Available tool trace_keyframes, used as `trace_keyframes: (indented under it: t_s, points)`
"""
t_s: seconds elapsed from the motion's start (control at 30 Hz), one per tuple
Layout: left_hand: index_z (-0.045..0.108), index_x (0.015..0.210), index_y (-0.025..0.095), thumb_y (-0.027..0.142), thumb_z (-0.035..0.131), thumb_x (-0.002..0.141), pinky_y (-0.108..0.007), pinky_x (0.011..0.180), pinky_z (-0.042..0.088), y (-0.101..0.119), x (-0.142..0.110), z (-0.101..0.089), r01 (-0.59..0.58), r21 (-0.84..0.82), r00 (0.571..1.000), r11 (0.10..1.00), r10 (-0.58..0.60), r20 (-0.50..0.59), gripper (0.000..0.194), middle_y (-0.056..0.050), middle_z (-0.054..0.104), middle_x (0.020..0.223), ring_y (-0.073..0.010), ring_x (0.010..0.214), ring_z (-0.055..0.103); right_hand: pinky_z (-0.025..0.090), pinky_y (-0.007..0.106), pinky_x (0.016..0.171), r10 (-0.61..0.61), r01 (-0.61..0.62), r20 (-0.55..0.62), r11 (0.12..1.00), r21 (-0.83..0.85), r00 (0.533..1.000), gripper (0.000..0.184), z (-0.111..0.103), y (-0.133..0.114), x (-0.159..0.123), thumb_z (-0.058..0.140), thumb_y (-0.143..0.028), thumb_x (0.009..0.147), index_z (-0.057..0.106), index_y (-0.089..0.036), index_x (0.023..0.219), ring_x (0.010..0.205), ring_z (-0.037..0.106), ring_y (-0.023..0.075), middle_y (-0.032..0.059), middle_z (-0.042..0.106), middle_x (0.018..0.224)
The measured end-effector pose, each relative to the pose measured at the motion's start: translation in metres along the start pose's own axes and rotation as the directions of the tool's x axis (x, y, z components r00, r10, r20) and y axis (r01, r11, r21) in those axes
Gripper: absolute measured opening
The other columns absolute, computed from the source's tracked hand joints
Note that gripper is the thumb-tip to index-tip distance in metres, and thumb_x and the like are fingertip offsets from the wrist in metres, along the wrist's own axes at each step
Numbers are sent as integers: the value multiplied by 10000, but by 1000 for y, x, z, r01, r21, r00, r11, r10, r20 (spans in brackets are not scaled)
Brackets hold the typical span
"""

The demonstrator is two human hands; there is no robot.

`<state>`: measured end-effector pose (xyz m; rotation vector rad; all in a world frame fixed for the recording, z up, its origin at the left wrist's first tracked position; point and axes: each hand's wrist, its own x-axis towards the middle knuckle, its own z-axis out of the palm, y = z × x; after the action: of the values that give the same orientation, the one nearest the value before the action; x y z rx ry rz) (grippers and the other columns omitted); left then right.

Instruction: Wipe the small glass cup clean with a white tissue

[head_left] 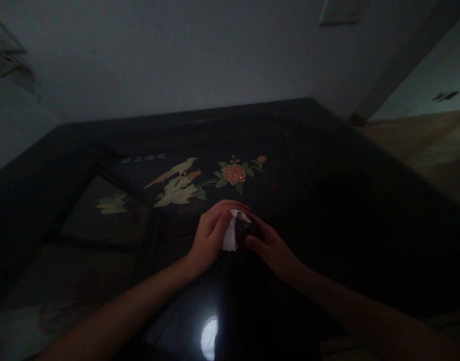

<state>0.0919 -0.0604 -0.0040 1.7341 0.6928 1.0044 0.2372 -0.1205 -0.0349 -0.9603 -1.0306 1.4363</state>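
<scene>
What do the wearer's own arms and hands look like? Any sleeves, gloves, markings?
Left hand and right hand are ungloved; left forearm and right forearm bare, no sleeves in frame. No watch or bracelet visible. Too dim for fine markings.

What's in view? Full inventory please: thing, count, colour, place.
white tissue or cloth: 1, white, between the hands
dark object: 1, near black, in the hands, too dim to identify
table: 1, glossy black, under the hands, by the wall
flower design: 1, orange-pink with green leaves, on tabletop
bird design: 1, yellowish, left of flower
lettering: 1 row, pale, above-left of bird
light reflection: 1, white, bottom centre
wall: grey-blue, behind table
wall plate: 1, pale, top right
floor: brownish, right
left hand: 1, bare, on the white piece
right hand: 1, bare, at the dark object
</scene>
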Motion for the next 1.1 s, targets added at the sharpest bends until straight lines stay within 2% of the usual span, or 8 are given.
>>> trace_keyframes:
  t_s: [0.17, 0.27, 0.37, 0.5, 0.63, 0.73, 0.97, 1.1]
  points:
    - [673, 911, 157, 360, 373, 927, -284, 751, 485, -6, 0, 7, 244, -259, 958, 935, -274, -84, 363, -51, 695, 919, -194, 840, 636, 383, 434, 1027, 12, -15, 38, 997, 72, 999, 544, 0, 4, -1, 656, -563, 767, 586, -203, 1168, 1141, 556, 260, 86, 638, 1169]
    - [673, 916, 157, 366, 356, 932, -286, 738, 492, -3, 1, 7, 300, -300, 939, 905, -335, -72, 380, -52, 696, 922, -188, 807, 640, 351, 455, 1056, 6, -9, 31, 995, 97, 999, 527, 1, 5, -2, 633, -575, 781, 587, -215, 1162, 1160, 540, 258, 86, 623, 1192]
    - [661, 948, 150, 383, 349, 942, -296, 732, 488, 1, 0, 6, 257, -217, 957, 942, -279, -78, 390, -68, 687, 936, -196, 818, 631, 358, 458, 1053, 14, -15, 28, 999, 37, 1000, 545, 2, 1, -2, 626, -592, 775, 573, -225, 1174, 1171, 534, 262, 86, 616, 1205]
    - [639, 979, 149, 345, 359, 955, -319, 829, 462, 6, 0, 3, 49, 41, 998, 998, -47, -44, 343, -89, 657, 1010, -206, 933, 604, 392, 434, 1029, -12, 11, -10, 997, -78, 1000, 577, 3, -2, -2, 637, -582, 770, 530, -238, 1221, 1174, 538, 260, 82, 604, 1232]
    - [632, 957, 157, 240, 372, 946, -339, 883, 445, 7, 1, 2, -126, 285, 991, 950, 106, 84, 273, -83, 652, 1003, -198, 980, 585, 411, 417, 1017, -25, 14, -68, 989, -148, 997, 578, 3, 1, -2, 652, -554, 767, 516, -225, 1223, 1175, 545, 257, 86, 599, 1256]
    - [630, 979, 157, 215, 378, 935, -355, 898, 442, 8, 3, 0, -197, 380, 976, 904, 142, 168, 263, -84, 654, 1013, -203, 994, 577, 423, 408, 1006, -39, 24, -85, 984, -175, 996, 563, 3, 2, -1, 654, -569, 756, 537, -213, 1177, 1158, 560, 256, 87, 615, 1239]
    - [649, 993, 138, 257, 381, 948, -341, 879, 444, 14, 8, -6, -118, 320, 971, 940, 42, 235, 296, -91, 659, 1006, -209, 973, 591, 456, 386, 963, -52, 42, -45, 981, -190, 998, 561, 4, 0, -1, 625, -579, 777, 549, -188, 1171, 1112, 586, 252, 96, 632, 1208]
    - [657, 956, 131, 310, 347, 968, -319, 858, 450, 7, 8, -5, 22, 99, 990, 995, -35, 134, 358, -96, 661, 1012, -206, 950, 611, 471, 389, 938, -24, 19, -30, 989, -147, 999, 582, 3, -1, -2, 639, -584, 766, 548, -186, 1182, 1085, 600, 253, 95, 648, 1177]
